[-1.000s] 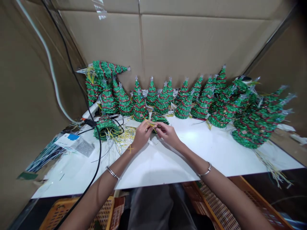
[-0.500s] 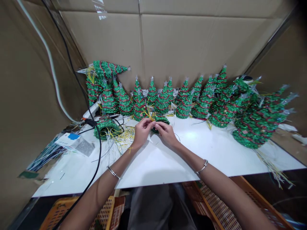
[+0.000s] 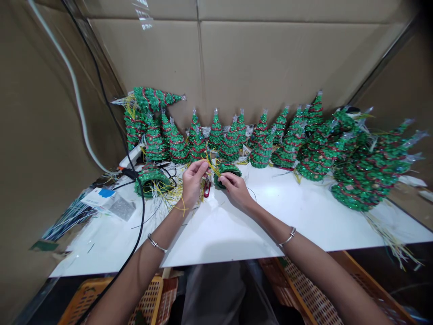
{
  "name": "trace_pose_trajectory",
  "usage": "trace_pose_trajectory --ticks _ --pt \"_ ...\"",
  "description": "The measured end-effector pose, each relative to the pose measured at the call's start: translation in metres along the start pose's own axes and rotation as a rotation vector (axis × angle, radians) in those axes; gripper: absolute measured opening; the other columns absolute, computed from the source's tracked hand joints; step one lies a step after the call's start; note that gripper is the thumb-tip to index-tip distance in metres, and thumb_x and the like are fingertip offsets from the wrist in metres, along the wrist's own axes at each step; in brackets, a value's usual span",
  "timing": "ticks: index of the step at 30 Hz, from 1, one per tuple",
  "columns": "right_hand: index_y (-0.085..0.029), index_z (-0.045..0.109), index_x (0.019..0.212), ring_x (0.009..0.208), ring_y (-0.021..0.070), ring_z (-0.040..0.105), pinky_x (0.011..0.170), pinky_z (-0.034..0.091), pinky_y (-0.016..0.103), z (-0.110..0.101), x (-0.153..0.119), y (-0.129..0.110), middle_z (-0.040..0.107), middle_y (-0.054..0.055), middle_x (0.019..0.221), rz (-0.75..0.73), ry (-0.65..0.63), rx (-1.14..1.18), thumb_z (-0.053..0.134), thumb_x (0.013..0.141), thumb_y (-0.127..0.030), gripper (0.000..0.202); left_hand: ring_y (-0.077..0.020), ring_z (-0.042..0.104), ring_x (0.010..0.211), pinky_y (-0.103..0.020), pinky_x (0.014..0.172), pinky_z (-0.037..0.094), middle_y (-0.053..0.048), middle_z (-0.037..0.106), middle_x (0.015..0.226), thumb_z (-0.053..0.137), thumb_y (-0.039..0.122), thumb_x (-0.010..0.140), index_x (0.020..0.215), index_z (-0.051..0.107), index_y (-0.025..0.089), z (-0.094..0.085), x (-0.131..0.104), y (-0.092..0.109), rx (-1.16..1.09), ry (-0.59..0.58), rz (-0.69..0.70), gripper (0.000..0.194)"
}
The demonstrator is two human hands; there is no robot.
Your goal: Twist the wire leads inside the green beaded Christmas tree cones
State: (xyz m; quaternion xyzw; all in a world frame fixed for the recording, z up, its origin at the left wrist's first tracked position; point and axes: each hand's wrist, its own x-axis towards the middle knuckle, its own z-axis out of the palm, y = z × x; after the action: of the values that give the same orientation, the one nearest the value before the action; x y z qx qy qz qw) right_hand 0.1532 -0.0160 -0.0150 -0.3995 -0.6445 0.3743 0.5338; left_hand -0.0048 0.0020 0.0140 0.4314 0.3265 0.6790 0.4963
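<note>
My left hand [image 3: 193,181] is pinched on thin yellow wires [image 3: 212,166] that rise from a small green tinsel Christmas tree [image 3: 230,170] lying with its base toward me. Across from it, my right hand [image 3: 236,188] has thumb and forefinger closed on the lower part of the same wires, at the tree's rim. Between the hands, on the white tabletop, rests a red-handled tool [image 3: 207,187], perhaps small cutters. A second tree [image 3: 151,181] lies to the left with its hollow base facing me and wires spilling out.
Finished-looking tinsel trees [image 3: 231,141] stand in a row along the cardboard wall [image 3: 287,63]. More trees [image 3: 358,180] lean in a pile at right. A black cable [image 3: 141,212] crosses the left side. Wire bundles [image 3: 64,221] and a plastic bag [image 3: 122,206] lie at left; orange crates [image 3: 152,293] sit below.
My hands have drawn apart; the left moved left with the yellow wires, while the right stays by the tree. The red-handled tool between them now shows. The view has shifted slightly.
</note>
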Motion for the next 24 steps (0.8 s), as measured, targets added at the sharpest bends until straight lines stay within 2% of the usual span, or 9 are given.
trace_pose_trajectory --ticks 4,10,17,24 --pt "-0.017 0.068 0.084 0.075 0.0165 0.055 0.061 0.042 0.026 -0.0003 -0.0003 0.0014 0.062 0.004 0.075 -0.020 0.014 -0.031 0.058 0.089 -0.044 0.029 -0.0071 0.057 0.063 -0.020 0.060 0.044 0.001 0.065 0.076 0.084 0.039 0.066 0.089 0.070 0.017 -0.0014 0.0014 0.0006 -0.065 -0.027 -0.074 0.035" --pt "-0.017 0.069 0.086 0.078 0.0172 0.057 0.071 0.044 0.028 -0.0005 -0.0006 0.0043 0.067 0.006 0.085 -0.078 0.023 -0.084 0.057 0.091 -0.040 0.027 -0.0059 0.054 0.059 -0.019 0.056 0.041 0.002 0.063 0.071 0.085 0.039 0.065 0.082 0.069 0.016 -0.0005 0.0014 0.0018 -0.060 -0.020 -0.089 0.033" --pt "-0.017 0.069 0.085 0.076 0.0170 0.057 0.062 0.043 0.026 -0.0007 -0.0009 0.0052 0.066 0.005 0.082 -0.032 0.034 -0.048 0.058 0.090 -0.042 0.028 -0.0049 0.056 0.060 -0.016 0.050 0.038 0.002 0.063 0.074 0.088 0.036 0.060 0.079 0.068 0.017 -0.0023 0.0033 -0.0004 -0.109 0.044 -0.113 0.033" --pt "-0.016 0.068 0.080 0.063 0.0135 0.053 0.056 0.042 0.026 -0.0014 -0.0006 0.0035 0.065 0.005 0.079 -0.042 0.035 -0.011 0.060 0.088 -0.043 0.029 -0.0044 0.056 0.060 -0.015 0.049 0.037 0.002 0.064 0.074 0.089 0.036 0.055 0.076 0.068 0.017 -0.0062 0.0061 -0.0019 -0.091 0.125 -0.135 0.036"
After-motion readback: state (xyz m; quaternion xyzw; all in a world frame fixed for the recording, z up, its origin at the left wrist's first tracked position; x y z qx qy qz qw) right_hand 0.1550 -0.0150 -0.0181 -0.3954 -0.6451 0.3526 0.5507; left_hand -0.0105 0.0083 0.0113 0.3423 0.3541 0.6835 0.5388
